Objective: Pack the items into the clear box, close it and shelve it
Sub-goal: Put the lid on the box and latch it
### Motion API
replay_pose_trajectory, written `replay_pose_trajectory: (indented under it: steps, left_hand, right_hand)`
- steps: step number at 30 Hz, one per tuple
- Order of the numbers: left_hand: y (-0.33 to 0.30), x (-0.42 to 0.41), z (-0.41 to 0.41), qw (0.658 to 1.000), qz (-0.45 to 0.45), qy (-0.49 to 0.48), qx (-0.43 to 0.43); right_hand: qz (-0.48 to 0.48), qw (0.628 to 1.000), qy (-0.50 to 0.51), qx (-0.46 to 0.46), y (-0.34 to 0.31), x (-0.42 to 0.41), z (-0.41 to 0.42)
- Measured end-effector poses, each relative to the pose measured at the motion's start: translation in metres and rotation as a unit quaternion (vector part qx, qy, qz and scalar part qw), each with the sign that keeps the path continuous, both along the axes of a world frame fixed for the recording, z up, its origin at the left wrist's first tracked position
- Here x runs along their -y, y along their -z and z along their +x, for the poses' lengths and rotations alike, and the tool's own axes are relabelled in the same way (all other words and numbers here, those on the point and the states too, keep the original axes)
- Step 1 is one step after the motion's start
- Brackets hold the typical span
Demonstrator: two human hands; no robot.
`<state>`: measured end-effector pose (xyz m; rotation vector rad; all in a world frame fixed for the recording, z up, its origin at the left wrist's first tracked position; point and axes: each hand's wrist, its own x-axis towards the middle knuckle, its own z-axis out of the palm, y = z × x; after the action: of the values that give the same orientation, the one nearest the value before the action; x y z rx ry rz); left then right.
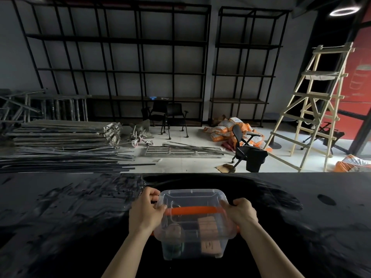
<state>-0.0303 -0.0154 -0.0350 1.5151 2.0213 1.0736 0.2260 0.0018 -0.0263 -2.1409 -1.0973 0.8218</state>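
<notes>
Head view shows big black shelves [120,57] far across the room, likely where the clear box [191,223] will go. It sits on the dark table [60,217], lid on. The left hand [145,211] and right hand [240,214] grip its two sides, fingers curled tight, maybe pressing the lid shut. Things inside look blurry: something brown, something green.

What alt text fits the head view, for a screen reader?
Two hands, left hand and right hand, grip opposite sides of a lidded clear box with an orange handle over a black table. Cardboard items show inside. Behind are empty black shelves and a wooden ladder.
</notes>
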Motion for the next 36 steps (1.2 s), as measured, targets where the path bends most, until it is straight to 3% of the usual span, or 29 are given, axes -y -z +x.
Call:
replay_pose_trajectory:
  steps: [4,6,10,25,30,34,36]
  left_hand:
    - [0.005,0.0,-0.002,0.999,-0.035,-0.023,0.027]
    - [0.011,-0.003,-0.005,0.993,-0.098,-0.044,0.04]
    - [0.018,-0.009,-0.011,0.974,-0.173,-0.046,0.137]
    - [0.012,-0.006,0.008,0.993,-0.038,-0.097,-0.062]
    - [0.014,-0.004,0.009,0.994,-0.014,-0.081,-0.071]
    - [0.012,0.005,0.013,0.995,-0.016,-0.078,-0.058]
    - [0.013,0.01,0.015,0.997,-0.025,-0.048,0.054]
  right_hand:
    - [-0.017,0.998,0.01,-0.053,0.006,0.0,0.004]
    - [-0.027,0.997,0.024,-0.073,0.004,0.003,0.004]
    - [-0.024,0.997,0.044,-0.057,-0.001,0.003,-0.001]
    - [0.112,0.983,-0.004,0.145,0.003,0.01,-0.023]
    - [0.132,0.964,-0.042,0.227,0.009,0.01,-0.027]
    - [0.122,0.977,-0.037,0.17,0.01,0.01,-0.025]
    - [0.111,0.991,-0.033,0.073,0.013,0.008,-0.02]
